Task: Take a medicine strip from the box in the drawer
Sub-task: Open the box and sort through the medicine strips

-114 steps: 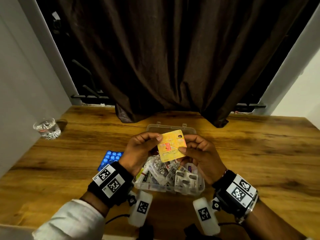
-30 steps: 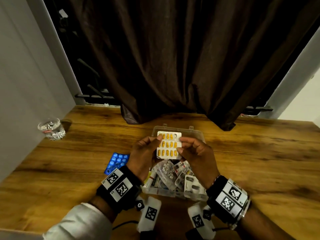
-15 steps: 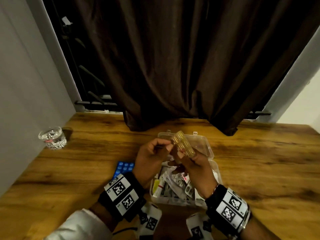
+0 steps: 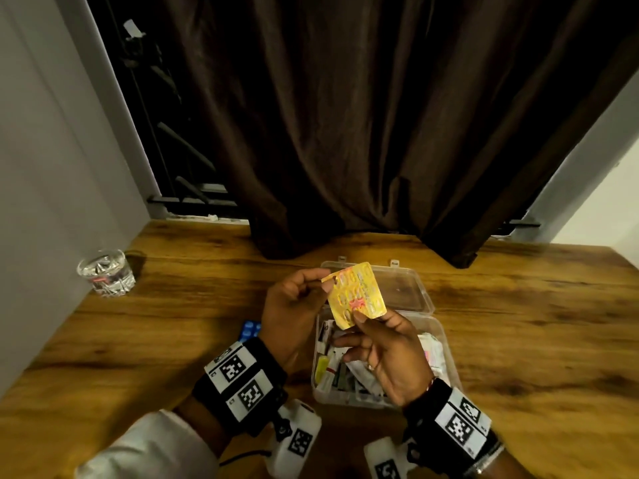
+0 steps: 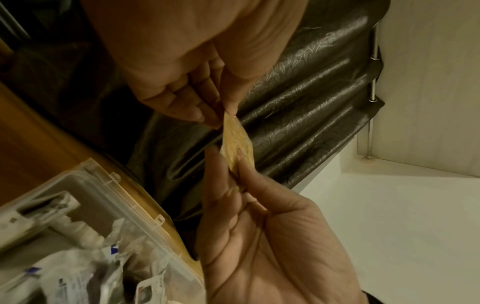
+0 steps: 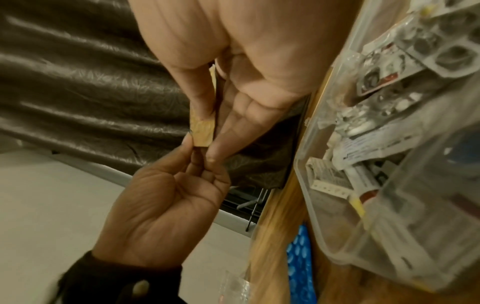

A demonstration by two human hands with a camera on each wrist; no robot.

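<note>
A yellow foil medicine strip (image 4: 356, 294) is held up above the clear plastic box (image 4: 446, 344), its printed back side facing me. My left hand (image 4: 294, 305) pinches the strip's upper left corner. My right hand (image 4: 387, 347) pinches its lower edge between thumb and fingers. In the left wrist view the medicine strip (image 5: 237, 144) shows edge-on between my left hand (image 5: 221, 115) and my right hand (image 5: 239, 172). The right wrist view shows the same strip (image 6: 203, 131) pinched from both ends. The box is open and holds several other strips and sachets.
The box's clear lid (image 4: 397, 288) lies open behind it on the wooden table (image 4: 536, 323). A blue blister strip (image 4: 249, 330) lies left of the box, partly behind my left wrist. A glass of water (image 4: 106, 277) stands far left. A dark curtain (image 4: 345, 133) hangs behind.
The strip has been turned over between both hands: a second ago its pill side faced me, then it showed edge-on, now its yellow foil back faces me.
</note>
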